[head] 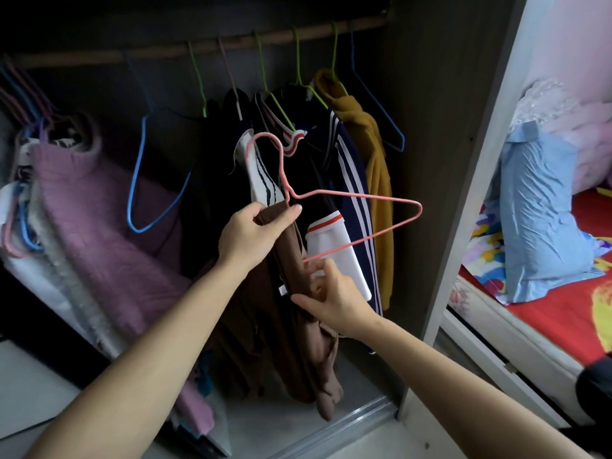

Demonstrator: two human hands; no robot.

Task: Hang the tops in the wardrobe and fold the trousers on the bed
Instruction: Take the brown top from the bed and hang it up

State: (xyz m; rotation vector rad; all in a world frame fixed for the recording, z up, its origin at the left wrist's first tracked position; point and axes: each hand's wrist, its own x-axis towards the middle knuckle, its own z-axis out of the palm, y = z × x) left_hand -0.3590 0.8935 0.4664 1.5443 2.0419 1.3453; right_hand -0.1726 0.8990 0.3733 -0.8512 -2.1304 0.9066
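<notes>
we are pinching the brown top (299, 293) with the left hand (251, 233) under the pink hanger (334, 200) neck, steadying both; the right hand (334, 296), half-curled below, is gripping fabric to feed the hanger in.

Two bare forearms, sleeveless as far as the lower frame edge, reaching up toward the wardrobe rail (205, 48). Left hand (255, 233) and right hand (334, 293) without rings, watch or bracelet. Short, unpainted nails.
</notes>
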